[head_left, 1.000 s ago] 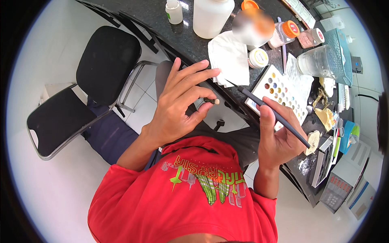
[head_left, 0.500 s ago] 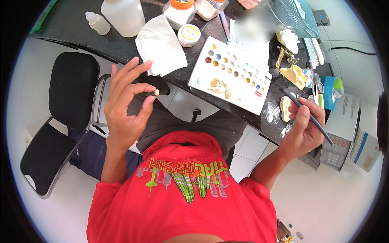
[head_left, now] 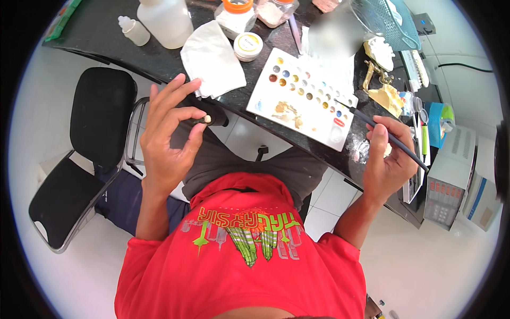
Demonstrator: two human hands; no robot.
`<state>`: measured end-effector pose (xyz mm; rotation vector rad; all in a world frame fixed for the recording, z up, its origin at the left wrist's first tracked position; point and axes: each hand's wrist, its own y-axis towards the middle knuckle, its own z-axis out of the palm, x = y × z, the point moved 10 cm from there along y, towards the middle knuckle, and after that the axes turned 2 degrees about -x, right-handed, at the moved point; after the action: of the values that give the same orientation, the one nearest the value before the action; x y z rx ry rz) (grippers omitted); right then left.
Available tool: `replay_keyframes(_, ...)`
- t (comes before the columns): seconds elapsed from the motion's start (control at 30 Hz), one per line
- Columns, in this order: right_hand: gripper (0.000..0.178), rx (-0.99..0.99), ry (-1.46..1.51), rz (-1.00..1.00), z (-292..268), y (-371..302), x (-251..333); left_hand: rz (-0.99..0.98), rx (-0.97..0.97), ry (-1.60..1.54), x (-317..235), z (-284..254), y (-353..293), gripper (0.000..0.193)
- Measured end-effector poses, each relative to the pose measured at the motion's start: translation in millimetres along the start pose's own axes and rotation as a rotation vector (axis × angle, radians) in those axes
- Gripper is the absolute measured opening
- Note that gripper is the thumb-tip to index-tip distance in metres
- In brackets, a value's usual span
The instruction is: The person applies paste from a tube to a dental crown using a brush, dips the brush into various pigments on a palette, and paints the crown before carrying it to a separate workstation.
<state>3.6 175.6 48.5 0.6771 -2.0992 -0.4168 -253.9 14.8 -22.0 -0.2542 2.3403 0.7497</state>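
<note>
Between the thumb and index finger of my left hand (head_left: pixel 167 141) is a small cream-coloured dental crown (head_left: pixel 207 119), with something dark under it; the other fingers are spread. My right hand (head_left: pixel 390 159) grips a slim dark paintbrush (head_left: pixel 394 139) like a pen. The brush's fine tip reaches over the right part of a white paint palette (head_left: pixel 332 139); whether it touches the surface I cannot tell. Rows of coloured wells fill the palette's far half, and brown smears mark its near half. Left of the palette lies a folded white tissue (head_left: pixel 212 64), beyond my left fingertips.
On the dark table (head_left: pixel 101 40) stand a white plastic bottle (head_left: pixel 166 24), a small dropper bottle (head_left: pixel 134 31), a round white jar (head_left: pixel 248 46) and an orange-lidded jar (head_left: pixel 236 18). Dental casts (head_left: pixel 387 100) and a blue basket (head_left: pixel 396 26) are at right. A black chair (head_left: pixel 101 117) stands left.
My right hand has moved slightly left and the brush tip has come from the palette's right edge to over its wells. My left hand still holds the crown, almost unmoved.
</note>
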Motion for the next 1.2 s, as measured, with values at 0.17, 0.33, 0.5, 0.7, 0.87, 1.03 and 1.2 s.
replay_keyframes(0.17, 0.012, -0.218, 0.118, 0.008, -35, -11, 11, -0.008, 0.016, -0.013, -1, 0, 3, 0.014)
replay_keyframes(0.33, 0.011, 0.063, 0.368, -0.128, 24, -13, 48, -0.018, 0.019, -0.036, 3, -2, 1, 0.014)
replay_keyframes(0.5, 0.018, 0.226, 0.338, -0.221, 88, -19, 77, -0.013, 0.026, -0.056, 5, -2, 0, 0.014)
replay_keyframes(0.7, 0.02, 0.359, 0.27, -0.283, 113, -15, 89, -0.009, 0.024, -0.063, 6, -2, 0, 0.016)
replay_keyframes(0.87, 0.017, 0.274, 0.307, -0.264, 94, -15, 80, 0.004, 0.012, -0.076, 6, -2, 0, 0.016)
replay_keyframes(1.03, 0.009, 0.226, 0.451, -0.043, 105, -17, 67, -0.002, 0.012, -0.07, 8, -3, 0, 0.016)
replay_keyframes(1.2, 0.007, 0.261, 0.289, -0.048, 96, -21, 63, 0.001, 0.006, -0.069, 7, -3, -2, 0.016)
